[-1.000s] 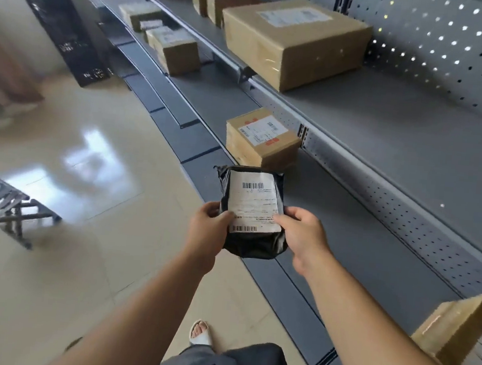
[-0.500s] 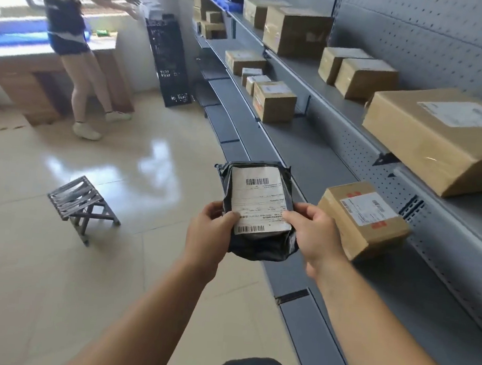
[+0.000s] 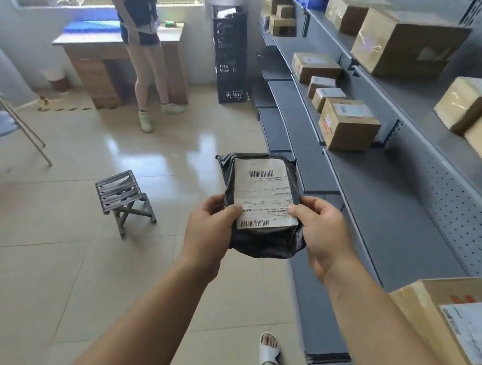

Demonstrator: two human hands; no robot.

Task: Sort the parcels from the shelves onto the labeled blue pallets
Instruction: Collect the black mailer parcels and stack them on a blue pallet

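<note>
Both hands, left hand and right hand, hold the black parcel, so I should read its label before walking to a pallet.

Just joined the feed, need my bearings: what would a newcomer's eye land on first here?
The white-labelled black parcel, held mid-frame between the left hand and right hand. To the right, grey shelves carry brown cardboard boxes; left on the floor stands a small slatted stool, with another person by the desk beyond.
</note>
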